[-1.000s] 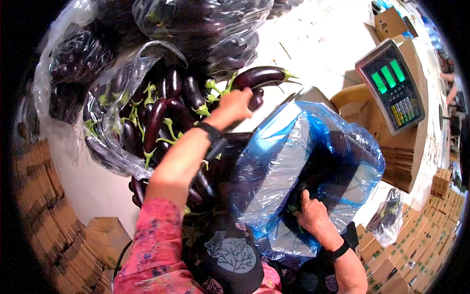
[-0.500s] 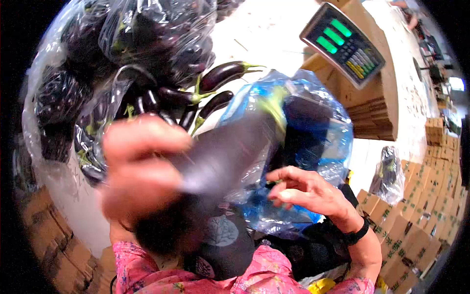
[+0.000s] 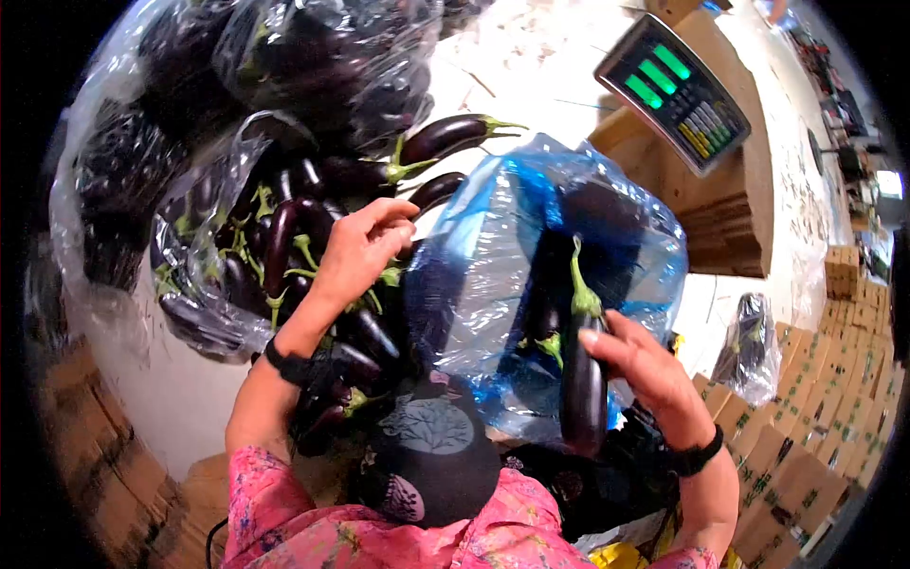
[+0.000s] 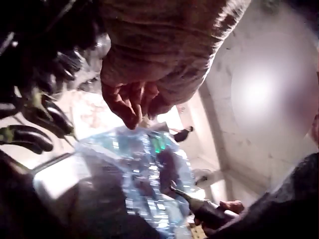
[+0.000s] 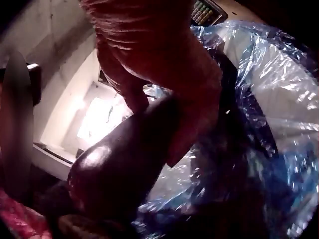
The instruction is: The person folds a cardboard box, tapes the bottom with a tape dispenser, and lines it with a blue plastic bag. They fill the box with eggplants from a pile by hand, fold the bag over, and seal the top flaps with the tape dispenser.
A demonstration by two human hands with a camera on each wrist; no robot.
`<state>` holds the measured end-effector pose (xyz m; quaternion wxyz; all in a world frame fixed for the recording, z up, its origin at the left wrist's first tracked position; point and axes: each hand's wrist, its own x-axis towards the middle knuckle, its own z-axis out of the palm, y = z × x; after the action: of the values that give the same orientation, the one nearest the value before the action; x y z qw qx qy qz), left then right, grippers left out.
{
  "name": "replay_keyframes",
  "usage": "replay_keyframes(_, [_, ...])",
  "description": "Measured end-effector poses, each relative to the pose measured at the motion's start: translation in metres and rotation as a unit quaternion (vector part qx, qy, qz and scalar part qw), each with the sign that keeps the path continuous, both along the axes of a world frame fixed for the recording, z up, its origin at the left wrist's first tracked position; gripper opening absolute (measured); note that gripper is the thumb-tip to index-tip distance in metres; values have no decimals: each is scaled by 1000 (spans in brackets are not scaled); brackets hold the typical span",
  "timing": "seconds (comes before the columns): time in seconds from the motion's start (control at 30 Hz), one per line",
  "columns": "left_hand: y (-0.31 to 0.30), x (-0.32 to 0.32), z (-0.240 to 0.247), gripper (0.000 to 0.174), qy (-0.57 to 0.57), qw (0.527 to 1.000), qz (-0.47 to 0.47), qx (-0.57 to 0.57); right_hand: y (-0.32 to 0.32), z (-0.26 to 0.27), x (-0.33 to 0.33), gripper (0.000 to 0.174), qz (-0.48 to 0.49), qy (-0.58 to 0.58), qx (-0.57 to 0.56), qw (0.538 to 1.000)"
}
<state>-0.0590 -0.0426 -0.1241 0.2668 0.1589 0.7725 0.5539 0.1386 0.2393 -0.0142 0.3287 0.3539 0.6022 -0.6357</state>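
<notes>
right hand grips a glossy dark-purple long eggplant with green stem, thumb and fingers closed around it, over the near rim of a translucent blue plastic bag by the white tabletop's near edge. bag wall stands between hands. left hand, fingers loosely bent, empty, over loose dark-purple eggplants. bulging clear plastic bags of eggplants crowd far left; grey digital scale display beyond, right.
</notes>
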Motion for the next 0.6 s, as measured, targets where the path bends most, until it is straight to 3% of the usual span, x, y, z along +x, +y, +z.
replay_keyframes(0.07, [-18,-8,-49,25,45,994,58,-85,6,-40,-25,62,46,-21,78,996])
replay_keyframes(0.17, [-41,-9,-106,27,62,982,87,-159,8,-142,-27,72,100,82,209,969])
replay_keyframes(0.23, [-42,-5,-127,27,100,971,84,-201,1,-159,-30,67,172,87,233,953])
replay_keyframes(0.27, [-37,-2,-132,27,120,961,68,-239,-2,-167,-29,65,189,104,263,941])
replay_keyframes(0.33, [-31,3,-163,34,222,956,-34,-188,-4,-147,-39,64,162,54,202,964])
replay_keyframes(0.37, [-22,4,-172,43,239,943,-97,-209,6,-161,-31,65,157,83,201,963])
replay_keyframes(0.47, [16,1,-195,37,226,906,-205,-292,2,-135,-40,60,114,29,132,984])
replay_keyframes(0.57, [20,4,-226,35,268,923,-139,-239,4,-154,-27,57,138,62,213,965])
replay_keyframes(0.6, [17,-2,-230,35,253,920,-173,-245,3,-152,-27,57,131,62,212,967])
